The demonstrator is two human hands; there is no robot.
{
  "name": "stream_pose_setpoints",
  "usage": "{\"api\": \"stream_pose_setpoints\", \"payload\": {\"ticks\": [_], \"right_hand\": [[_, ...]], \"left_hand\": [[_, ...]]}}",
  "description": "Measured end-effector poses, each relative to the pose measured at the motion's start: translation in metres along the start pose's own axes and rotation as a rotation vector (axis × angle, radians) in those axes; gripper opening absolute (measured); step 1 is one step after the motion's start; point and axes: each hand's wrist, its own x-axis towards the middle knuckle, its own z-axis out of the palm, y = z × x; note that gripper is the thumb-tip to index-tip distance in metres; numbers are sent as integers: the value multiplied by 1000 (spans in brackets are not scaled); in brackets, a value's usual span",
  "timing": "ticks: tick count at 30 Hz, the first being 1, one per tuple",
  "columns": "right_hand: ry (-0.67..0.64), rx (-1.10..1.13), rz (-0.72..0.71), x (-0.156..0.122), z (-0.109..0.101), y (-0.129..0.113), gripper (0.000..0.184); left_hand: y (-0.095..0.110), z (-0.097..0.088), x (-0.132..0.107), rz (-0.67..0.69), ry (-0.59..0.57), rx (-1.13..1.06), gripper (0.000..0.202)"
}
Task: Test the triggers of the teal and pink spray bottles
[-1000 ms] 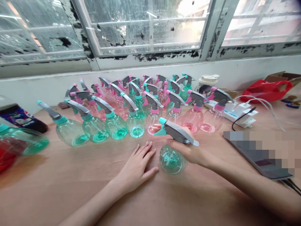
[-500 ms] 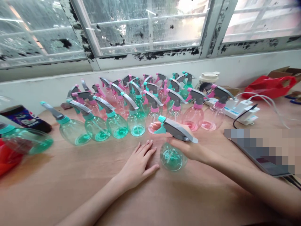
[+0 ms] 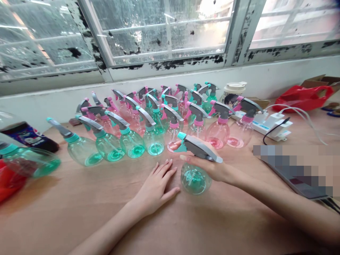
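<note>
My right hand (image 3: pixel 212 168) is wrapped round the neck of a teal spray bottle (image 3: pixel 195 179) with a grey trigger head (image 3: pixel 199 148), which stands on the wooden table (image 3: pixel 79 205) in front of me. My left hand (image 3: pixel 155 187) lies flat on the table just left of that bottle, fingers stretched out, holding nothing. Behind both hands stand rows of finished spray bottles, teal ones (image 3: pixel 130 141) at the left and pink ones (image 3: pixel 219 131) at the right.
A teal bottle (image 3: pixel 29 163) lies on its side at the far left over something red. A white power strip (image 3: pixel 268 125) with cables, a lidded cup (image 3: pixel 233 92), a red plastic bag (image 3: pixel 302 97) and a dark flat device (image 3: pixel 300 180) fill the right side. A window wall runs behind.
Hardly anything has moved: my right hand keeps its hold on the teal bottle, with its fingers shifted a little under the trigger head. My left hand stays flat.
</note>
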Motion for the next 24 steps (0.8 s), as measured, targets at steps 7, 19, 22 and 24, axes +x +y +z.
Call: {"api": "stream_pose_setpoints", "payload": {"ticks": [7,19,22,24], "right_hand": [[48,-5,-75,-1,0,-1,8],[33,-118,-81,-1,0,-1,32],[49,-133,-102,-1,0,-2,33],[54,-144,-119,-1,0,-3,34]], "left_hand": [[0,1,0,-5,0,14,59],[1,-1,0,-9,-8,16,60],[0,0,0,-3,0,8,59],[-1,1,-1,1,4,9,59]]}}
